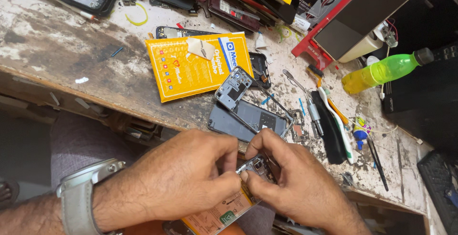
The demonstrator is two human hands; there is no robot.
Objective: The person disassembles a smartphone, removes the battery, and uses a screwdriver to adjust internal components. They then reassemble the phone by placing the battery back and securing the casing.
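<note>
We pinch a small part with both hands over the opened phone (229,201), held low at the bench edge (143,106); our left hand (176,177) steadies, our right hand (291,182) grips close for control

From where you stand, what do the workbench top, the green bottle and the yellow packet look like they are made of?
The workbench top looks like wood under worn, flaking pale paint, with dark patches showing through. The green bottle seems to be clear plastic, since the liquid glows through it, with a dark cap. The yellow packet looks like glossy printed plastic or coated paper; I cannot tell which.
</note>
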